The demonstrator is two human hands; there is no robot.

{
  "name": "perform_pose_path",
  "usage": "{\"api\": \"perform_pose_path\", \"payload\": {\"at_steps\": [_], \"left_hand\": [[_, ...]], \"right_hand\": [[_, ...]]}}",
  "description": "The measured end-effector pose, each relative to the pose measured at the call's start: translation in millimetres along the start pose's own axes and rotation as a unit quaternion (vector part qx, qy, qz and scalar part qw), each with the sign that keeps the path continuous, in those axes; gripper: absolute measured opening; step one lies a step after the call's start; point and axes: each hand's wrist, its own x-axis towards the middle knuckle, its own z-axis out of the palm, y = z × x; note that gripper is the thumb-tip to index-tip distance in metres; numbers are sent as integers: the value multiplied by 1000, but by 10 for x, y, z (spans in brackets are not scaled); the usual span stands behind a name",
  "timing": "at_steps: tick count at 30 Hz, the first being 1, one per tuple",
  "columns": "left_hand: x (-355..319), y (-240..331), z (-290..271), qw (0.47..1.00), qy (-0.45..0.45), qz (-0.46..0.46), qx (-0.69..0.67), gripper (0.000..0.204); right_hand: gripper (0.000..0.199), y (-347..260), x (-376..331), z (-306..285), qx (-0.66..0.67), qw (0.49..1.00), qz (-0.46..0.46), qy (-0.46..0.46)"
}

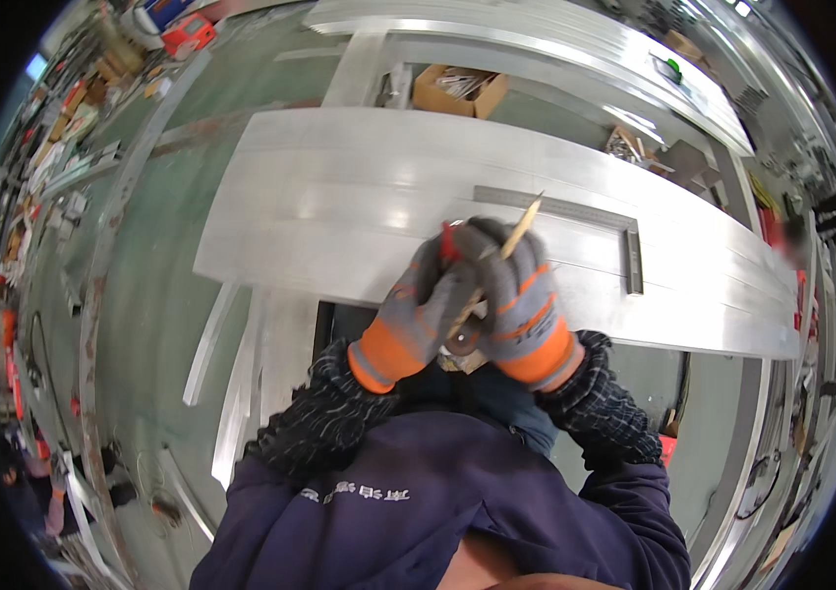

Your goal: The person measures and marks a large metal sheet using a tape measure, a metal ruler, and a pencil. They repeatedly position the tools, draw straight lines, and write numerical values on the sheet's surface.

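Head view shows a long, flat, pale aluminium panel (pixel 359 206) with a grey steel L-shaped square (pixel 624 231) lying on it. Above its near edge, the grey-and-orange-gloved left hand (pixel 413 320) and right hand (pixel 521 305) curl tight around a thin tan wooden pencil (pixel 521 228). Something small and red (pixel 449 241) shows at the left fingertips; both hands crowd that stick, so a slip might snap its tip or drop it onto the panel.

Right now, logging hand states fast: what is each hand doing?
Left hand: closed around a red tool, which I can't identify.
Right hand: closed on a pencil.
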Motion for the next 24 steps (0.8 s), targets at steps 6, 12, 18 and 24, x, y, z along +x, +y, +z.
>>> {"api": "perform_pose_path", "payload": {"at_steps": [6, 12, 18, 24], "left_hand": [[-212, 68, -559, 996, -62, -60, -17, 45], [-400, 39, -902, 993, -77, -72, -46, 59], [-609, 267, -1318, 988, -45, -147, -1, 57], [-913, 318, -1844, 973, -61, -219, 32, 39]], "right_hand": [[61, -289, -12, 70, 279, 948, 119, -94], [34, -196, 150, 477, 372, 904, 116, -175], [30, -379, 330, 909, 438, 863, 163, -193], [27, -538, 646, 1136, 414, 877, 154, -188]]}}
